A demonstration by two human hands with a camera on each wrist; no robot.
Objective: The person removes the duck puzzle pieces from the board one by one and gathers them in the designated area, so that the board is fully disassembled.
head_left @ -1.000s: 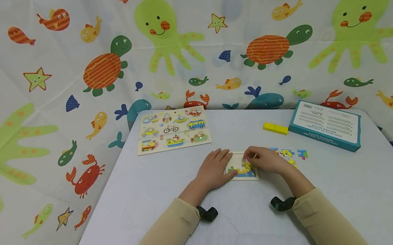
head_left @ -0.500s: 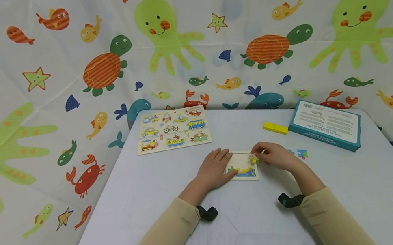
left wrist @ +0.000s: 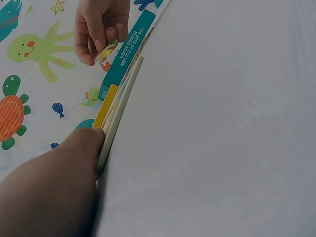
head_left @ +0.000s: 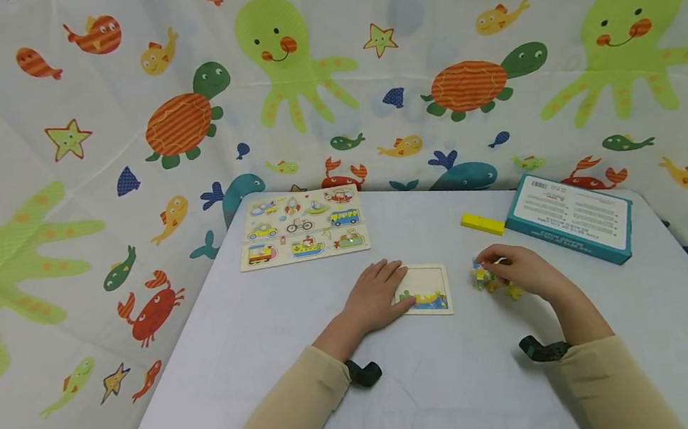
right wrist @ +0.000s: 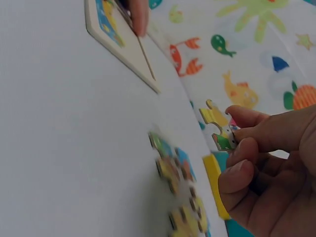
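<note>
My left hand (head_left: 375,298) rests flat with extended fingers on the left side of a small wooden puzzle tray (head_left: 425,278). Joined jigsaw pieces (head_left: 433,301) in blue and yellow fill the tray's bottom strip; its upper part is bare wood. Thumb and forefinger of my right hand (head_left: 521,270) pinch a jigsaw piece (right wrist: 217,124) with yellow, green and white print, raised off the table in the right wrist view. Below that hand, to the right of the tray, lie several loose jigsaw pieces (right wrist: 169,173), partly hidden by it in the head view.
A larger wooden board (head_left: 302,228) with vehicle pictures lies at the back left. A yellow block (head_left: 482,224) and a teal box (head_left: 570,219) with a white label sit at the back right. A sea-animal cloth (head_left: 313,68) hangs behind the white table (head_left: 241,370).
My right hand has moved right, from over the tray to above the loose pieces, carrying the jigsaw piece away from the tray. My left hand has stayed put.
</note>
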